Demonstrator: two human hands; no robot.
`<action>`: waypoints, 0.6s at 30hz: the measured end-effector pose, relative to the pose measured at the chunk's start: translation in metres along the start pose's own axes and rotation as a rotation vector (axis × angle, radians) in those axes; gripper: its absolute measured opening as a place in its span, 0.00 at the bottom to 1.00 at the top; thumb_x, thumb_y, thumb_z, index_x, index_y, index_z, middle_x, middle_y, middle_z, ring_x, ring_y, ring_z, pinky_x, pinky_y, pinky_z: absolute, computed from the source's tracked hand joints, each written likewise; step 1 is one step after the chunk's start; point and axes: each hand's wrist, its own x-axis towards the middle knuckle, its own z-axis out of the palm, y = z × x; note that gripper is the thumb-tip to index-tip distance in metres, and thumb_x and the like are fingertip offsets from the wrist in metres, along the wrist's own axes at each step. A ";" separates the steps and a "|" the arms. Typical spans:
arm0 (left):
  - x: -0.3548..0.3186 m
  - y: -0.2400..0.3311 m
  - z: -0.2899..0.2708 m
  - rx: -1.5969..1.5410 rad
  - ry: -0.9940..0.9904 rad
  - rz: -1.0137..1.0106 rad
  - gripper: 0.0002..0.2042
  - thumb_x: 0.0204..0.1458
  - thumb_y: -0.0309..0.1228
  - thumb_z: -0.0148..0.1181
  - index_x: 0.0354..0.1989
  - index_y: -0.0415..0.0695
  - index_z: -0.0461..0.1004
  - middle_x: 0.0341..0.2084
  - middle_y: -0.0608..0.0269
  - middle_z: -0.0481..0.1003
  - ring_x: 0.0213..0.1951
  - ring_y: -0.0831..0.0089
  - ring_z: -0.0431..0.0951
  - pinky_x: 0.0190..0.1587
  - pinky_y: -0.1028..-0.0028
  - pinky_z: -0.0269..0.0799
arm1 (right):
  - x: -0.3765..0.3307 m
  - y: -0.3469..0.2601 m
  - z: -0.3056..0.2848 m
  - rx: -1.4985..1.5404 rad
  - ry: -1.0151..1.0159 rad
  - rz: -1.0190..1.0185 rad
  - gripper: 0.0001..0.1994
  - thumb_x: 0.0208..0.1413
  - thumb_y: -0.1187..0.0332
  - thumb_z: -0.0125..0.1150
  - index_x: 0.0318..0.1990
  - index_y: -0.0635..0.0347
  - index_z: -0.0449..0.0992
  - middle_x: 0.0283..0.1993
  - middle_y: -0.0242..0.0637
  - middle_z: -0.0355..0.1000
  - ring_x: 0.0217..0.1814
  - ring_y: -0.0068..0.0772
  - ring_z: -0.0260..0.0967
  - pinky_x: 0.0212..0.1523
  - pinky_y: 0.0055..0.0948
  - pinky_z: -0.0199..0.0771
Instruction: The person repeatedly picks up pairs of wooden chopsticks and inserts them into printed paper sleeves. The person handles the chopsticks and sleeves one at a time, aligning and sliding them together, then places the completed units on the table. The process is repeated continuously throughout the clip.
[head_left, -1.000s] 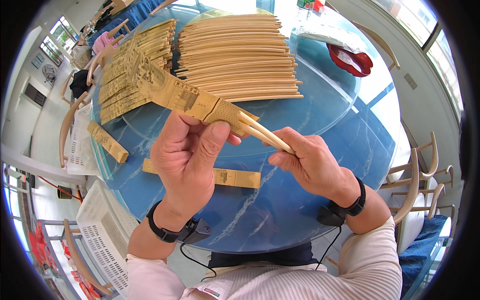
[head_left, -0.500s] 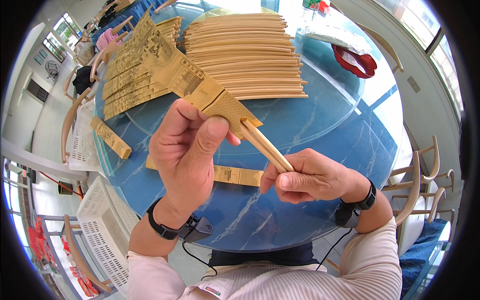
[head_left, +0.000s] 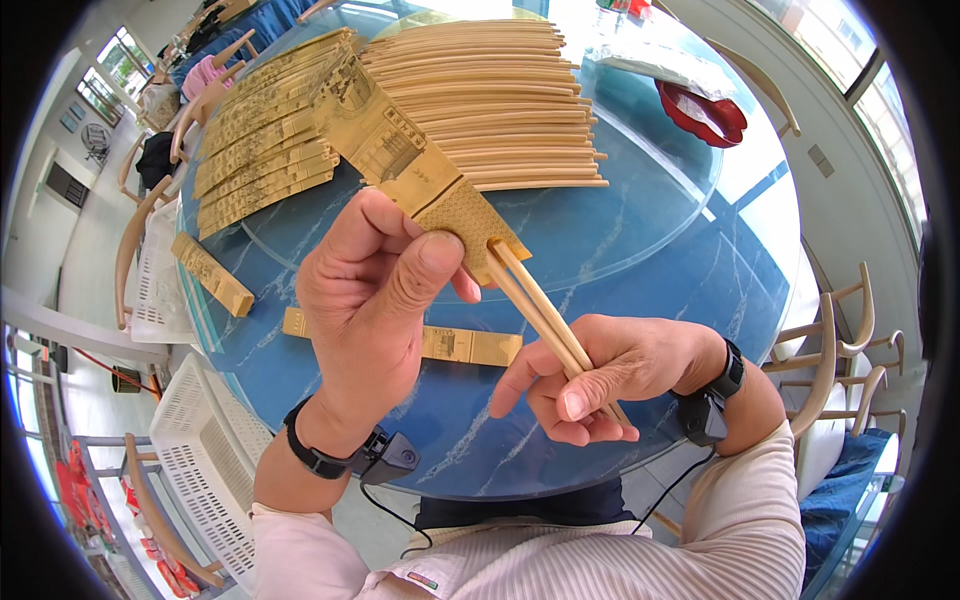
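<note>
Okay, your right hand has shifted lower, holding the chopsticks so more length shows outside the paper sleeve your left hand pinches.

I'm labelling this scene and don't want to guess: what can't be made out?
All in the head view:
How far the chopsticks reach inside: hidden by the paper sleeve.
Some fingertips of the left hand: behind the sleeve.
The middle of the flat paper strip: behind the left hand.
The red dish's far side: covered by a pale package.
Red things at lower left: too blurred near the rim to identify.
</note>
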 end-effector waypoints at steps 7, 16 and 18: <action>0.001 -0.001 0.012 -0.178 0.050 -0.065 0.08 0.66 0.27 0.68 0.41 0.37 0.74 0.37 0.54 0.84 0.33 0.71 0.84 0.36 0.72 0.81 | 0.003 0.008 -0.008 0.017 -0.127 0.062 0.38 0.71 0.43 0.60 0.68 0.77 0.67 0.36 0.39 0.78 0.26 0.26 0.79 0.22 0.26 0.81; 0.000 -0.005 0.011 -0.242 0.005 -0.037 0.08 0.66 0.27 0.67 0.42 0.36 0.74 0.39 0.49 0.85 0.35 0.69 0.85 0.37 0.70 0.83 | 0.012 0.018 -0.010 0.069 -0.200 0.058 0.44 0.70 0.37 0.56 0.68 0.79 0.66 0.40 0.45 0.77 0.28 0.31 0.80 0.23 0.31 0.85; -0.001 -0.007 0.001 -0.199 -0.061 -0.059 0.09 0.67 0.31 0.66 0.47 0.39 0.74 0.42 0.48 0.83 0.41 0.62 0.84 0.43 0.66 0.82 | 0.013 0.020 -0.011 0.087 -0.228 0.058 0.45 0.71 0.36 0.54 0.69 0.79 0.65 0.41 0.47 0.77 0.28 0.31 0.80 0.23 0.32 0.86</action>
